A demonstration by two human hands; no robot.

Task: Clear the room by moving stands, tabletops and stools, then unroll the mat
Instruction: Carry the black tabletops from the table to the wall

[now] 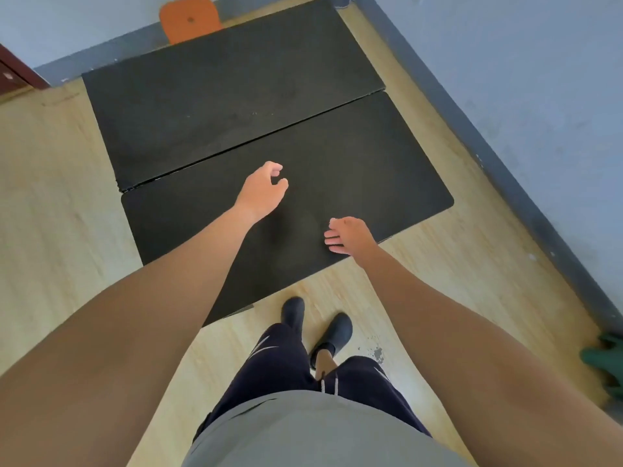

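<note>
Two black tabletops side by side, edges touching along a long seam: near tabletop [354, 170] directly ahead, far tabletop [219, 89] beyond it, toward the wall. Whether on stands or flat on the wood floor [50, 197]: cannot tell from above, though a small grey piece peeks from under the near edge.

Left hand [261, 192] above the near tabletop's middle, fingers [278, 168] loosely curled, thumb and forefinger close but pinching nothing. Right hand [350, 235] near the front edge, fingers [332, 239] half bent and slightly apart, also empty. Contact with the surface uncertain for both; seemingly hovering just above.

Orange stool [190, 20] behind the far tabletop, against the wall, partly hidden. No rolled mat identifiable; only a dark green shape [603, 358] at the right edge, too cropped to name.

Progress, judged from this: early to middling. Both tabletops in place in the corner, stool not cleared unless the wall is its parking spot, mat not unrolled. Likely in hand: taking hold of the near tabletop, which calls for a grip at its edges rather than its middle. Left to do: tabletops away, any stands beneath, stool, then mat.
</note>
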